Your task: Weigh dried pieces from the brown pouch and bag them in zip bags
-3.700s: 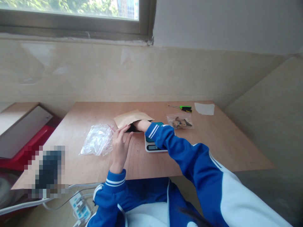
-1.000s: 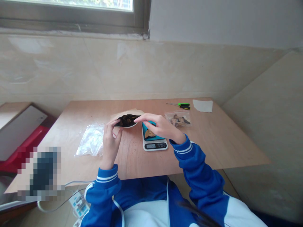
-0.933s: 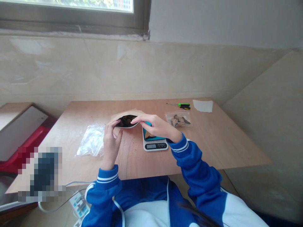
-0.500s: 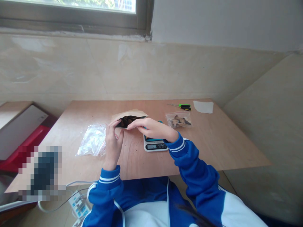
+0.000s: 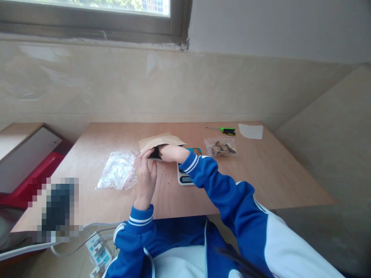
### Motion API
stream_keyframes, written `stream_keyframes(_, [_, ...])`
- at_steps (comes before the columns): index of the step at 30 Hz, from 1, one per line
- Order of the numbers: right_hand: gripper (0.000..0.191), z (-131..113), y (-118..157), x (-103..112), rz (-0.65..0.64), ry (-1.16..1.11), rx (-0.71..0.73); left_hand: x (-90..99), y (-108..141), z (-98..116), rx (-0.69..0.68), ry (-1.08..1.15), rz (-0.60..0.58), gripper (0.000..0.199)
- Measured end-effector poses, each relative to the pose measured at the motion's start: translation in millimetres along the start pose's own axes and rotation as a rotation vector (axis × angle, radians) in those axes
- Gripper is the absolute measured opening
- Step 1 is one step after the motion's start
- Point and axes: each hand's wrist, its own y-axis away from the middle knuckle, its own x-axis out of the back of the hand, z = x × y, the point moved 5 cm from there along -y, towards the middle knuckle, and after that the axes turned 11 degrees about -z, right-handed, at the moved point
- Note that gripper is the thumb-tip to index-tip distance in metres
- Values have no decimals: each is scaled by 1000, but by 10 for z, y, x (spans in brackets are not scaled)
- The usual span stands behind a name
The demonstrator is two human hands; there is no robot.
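Note:
A brown paper pouch (image 5: 158, 140) with a dark inside lies on the table with its mouth held towards me. My left hand (image 5: 146, 173) grips the near edge of its opening, thumb below and fingers at the rim. My right hand (image 5: 172, 153) reaches into the mouth; its fingers are hidden inside, so their grip does not show. Beneath my right forearm sits a white kitchen scale (image 5: 185, 180), partly covered by the sleeve, with a blue packet (image 5: 191, 150) on top.
Clear plastic bags (image 5: 117, 170) lie left of the pouch. On the right are a zip bag of brown dried pieces (image 5: 222, 148), green-and-black screwdrivers (image 5: 228, 130) and a white paper piece (image 5: 251, 131). A power strip (image 5: 100, 251) lies below the table's left side.
My right hand has moved from the pouch's rim to inside its mouth, the forearm shifting left over the scale. My left hand still holds the pouch.

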Motion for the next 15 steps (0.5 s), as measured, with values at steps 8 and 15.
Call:
stream_keyframes(8, [36, 171, -414, -48, -67, -19, -79, -64, 18, 56, -15, -10, -29, 37])
stream_keyframes(15, [32, 176, -223, -13, -35, -31, -128, -57, 8, 13, -13, 3, -5, 37])
